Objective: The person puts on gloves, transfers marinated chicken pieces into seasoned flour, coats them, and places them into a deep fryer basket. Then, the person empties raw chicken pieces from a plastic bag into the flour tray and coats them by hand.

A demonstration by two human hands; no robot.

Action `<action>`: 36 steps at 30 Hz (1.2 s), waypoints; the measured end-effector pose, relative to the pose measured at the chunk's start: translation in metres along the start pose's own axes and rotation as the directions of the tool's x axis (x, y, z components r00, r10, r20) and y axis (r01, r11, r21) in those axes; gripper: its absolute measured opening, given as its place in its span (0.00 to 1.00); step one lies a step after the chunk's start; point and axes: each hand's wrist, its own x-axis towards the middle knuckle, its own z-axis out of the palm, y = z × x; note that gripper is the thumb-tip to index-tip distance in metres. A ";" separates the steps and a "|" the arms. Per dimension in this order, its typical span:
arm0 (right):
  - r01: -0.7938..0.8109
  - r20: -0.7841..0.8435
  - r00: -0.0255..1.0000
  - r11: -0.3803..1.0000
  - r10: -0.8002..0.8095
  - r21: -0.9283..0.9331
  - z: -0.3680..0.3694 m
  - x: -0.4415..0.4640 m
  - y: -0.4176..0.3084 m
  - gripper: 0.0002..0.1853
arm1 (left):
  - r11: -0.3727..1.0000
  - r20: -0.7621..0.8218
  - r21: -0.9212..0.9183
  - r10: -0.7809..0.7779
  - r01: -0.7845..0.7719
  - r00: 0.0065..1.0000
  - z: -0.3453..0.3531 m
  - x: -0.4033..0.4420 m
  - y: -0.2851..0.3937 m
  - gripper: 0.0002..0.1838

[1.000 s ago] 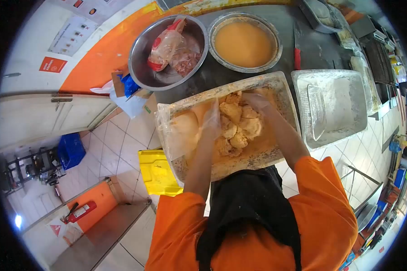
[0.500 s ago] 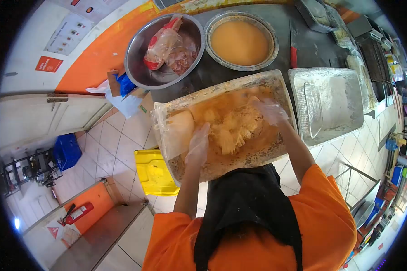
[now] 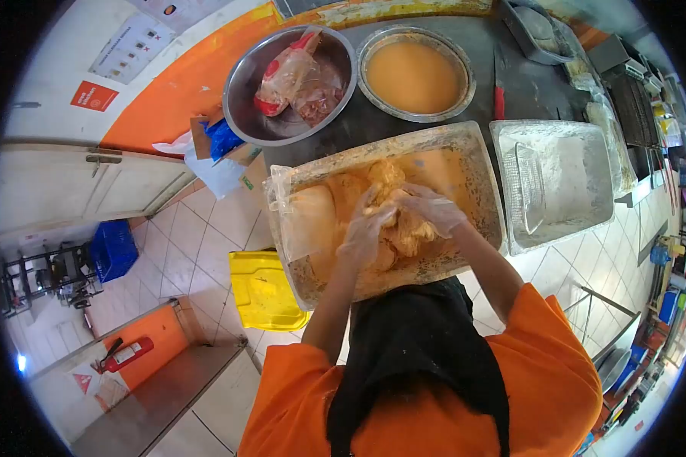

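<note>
Both of my hands wear clear plastic gloves and are inside a large flour-dusted tub (image 3: 476,152). My left hand (image 3: 364,232) curls against the left side of a pile of coated pieces (image 3: 408,228). On the pile's right side, my right hand (image 3: 433,209) has its fingers closed round some of the pieces. The two hands are close together with the pieces between them. Orange-tinted flour (image 3: 453,179) lies around the pile. A clear plastic bag (image 3: 301,228) hangs over the tub's left end, beside a pale rounded form whose nature I cannot make out.
Behind the tub are a steel bowl (image 3: 240,122) with bagged meat (image 3: 312,95) and a bowl of orange liquid (image 3: 411,76). At the right stand a floury tray (image 3: 579,183) with a wire basket (image 3: 527,186) and a red-handled knife (image 3: 499,103). A yellow crate (image 3: 267,293) sits below left.
My hands were apart at the pile's two sides half a second ago. They have now come inward and closed on the pieces, which are bunched higher between them.
</note>
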 end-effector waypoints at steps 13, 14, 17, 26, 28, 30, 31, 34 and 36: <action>-0.399 0.269 0.916 0.733 0.297 0.551 0.008 -0.018 0.034 0.26 | 0.898 0.147 0.052 -0.439 0.436 0.887 0.003 0.000 -0.022 0.39; -0.216 0.230 0.965 0.890 0.130 0.402 0.005 -0.022 0.028 0.25 | 0.920 0.168 0.196 -0.371 0.338 0.913 0.001 0.002 -0.029 0.40; 0.273 0.169 0.953 0.953 -0.250 -0.130 -0.007 -0.026 0.010 0.22 | 0.955 0.096 0.065 -0.296 0.290 0.950 0.005 0.008 -0.042 0.44; -0.139 -0.047 0.970 0.701 0.238 0.699 -0.052 -0.015 -0.011 0.31 | 0.945 -0.368 0.291 0.254 -0.149 0.894 -0.002 -0.003 -0.036 0.41; -0.290 -0.072 0.896 0.700 0.438 0.652 -0.052 0.015 0.015 0.32 | 0.968 -0.518 0.252 0.132 0.003 0.845 -0.002 0.001 -0.034 0.39; -0.430 -0.028 0.853 0.732 0.521 0.528 -0.057 0.045 0.018 0.34 | 0.953 -0.636 0.209 -0.038 0.219 0.771 -0.003 0.004 0.015 0.37; -0.484 0.034 0.854 0.770 0.519 0.415 -0.056 0.059 0.005 0.35 | 0.949 -0.620 0.178 -0.096 0.259 0.778 -0.005 0.016 0.006 0.37; -0.468 0.183 0.879 0.867 0.439 0.169 -0.044 0.098 -0.017 0.39 | 0.900 -0.532 -0.075 -0.401 0.430 0.746 -0.009 0.056 0.009 0.38; -0.435 0.234 0.883 0.897 0.408 0.078 -0.027 0.111 -0.022 0.41 | 0.782 -0.387 -0.361 -0.621 0.509 0.681 -0.004 0.057 0.070 0.38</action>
